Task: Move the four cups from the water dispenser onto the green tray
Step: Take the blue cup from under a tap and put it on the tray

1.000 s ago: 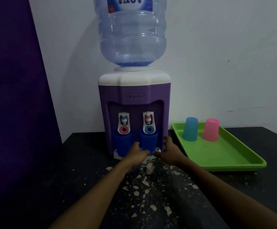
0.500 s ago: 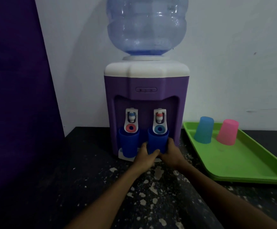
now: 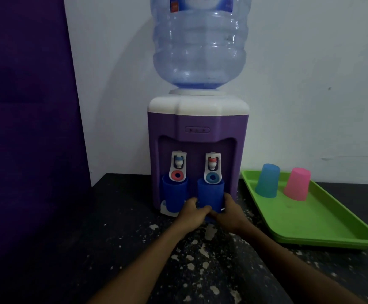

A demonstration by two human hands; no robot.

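A purple water dispenser (image 3: 197,132) with a white top stands on the dark table. Two dark blue cups sit upright under its taps: the left blue cup (image 3: 174,195) and the right blue cup (image 3: 210,194). My left hand (image 3: 192,212) and my right hand (image 3: 228,210) wrap around the base of the right blue cup from either side. To the right, the green tray (image 3: 314,224) holds a light blue cup (image 3: 267,180) and a pink cup (image 3: 297,183), both upside down at its far end.
A large clear water bottle (image 3: 200,42) sits on top of the dispenser. A purple panel (image 3: 25,128) stands at the left. The dark table (image 3: 117,249) is speckled with white flecks. A white wall is behind.
Both hands have closed in from in front of the dispenser onto the base of the right blue cup. The camera has come closer and tilted up.
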